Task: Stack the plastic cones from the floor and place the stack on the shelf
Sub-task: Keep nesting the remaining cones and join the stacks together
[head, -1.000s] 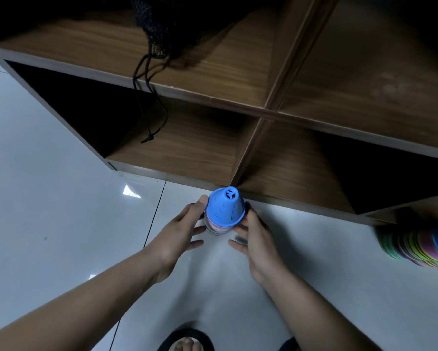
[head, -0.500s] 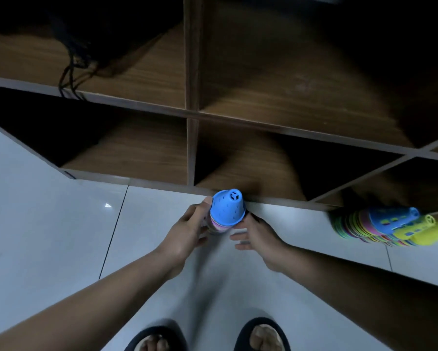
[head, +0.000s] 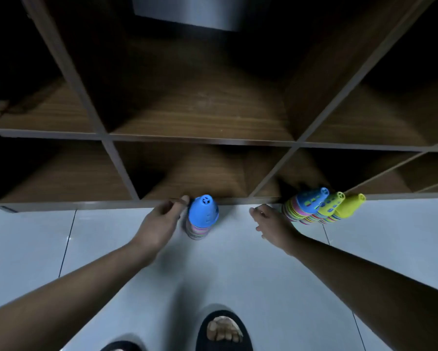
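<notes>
View from above, looking down the front of a wooden shelf (head: 86,205) of open cubbies onto a pale tiled floor (head: 238,269). Left: the left forearm reaches up from the lower left corner. The left hand (head: 159,224) is seen from the back, with its thumb stretched towards the tip of the stack (head: 202,219) and its fingers curled beside the stack's left side. Whether the hand grips the stack or only lies against it cannot be told. Centre: the stack stands upright on the floor, just in front of the shelf's bottom rail and below the middle cubby. A blue perforated cone tops the stack, with many coloured rims below it. Right of centre: the right hand (head: 271,224) is well apart from the stack, its fingers loosely curled and holding nothing. Its back is just beside the side stacks (head: 314,206), and contact cannot be told. Right: the side stacks are three stacks lying on their sides along the bottom rail, tips pointing right. They are topped blue, perforated yellow-green and plain yellow in that order. Bottom: a black sandal (head: 202,333) with bare toes is on the floor.
</notes>
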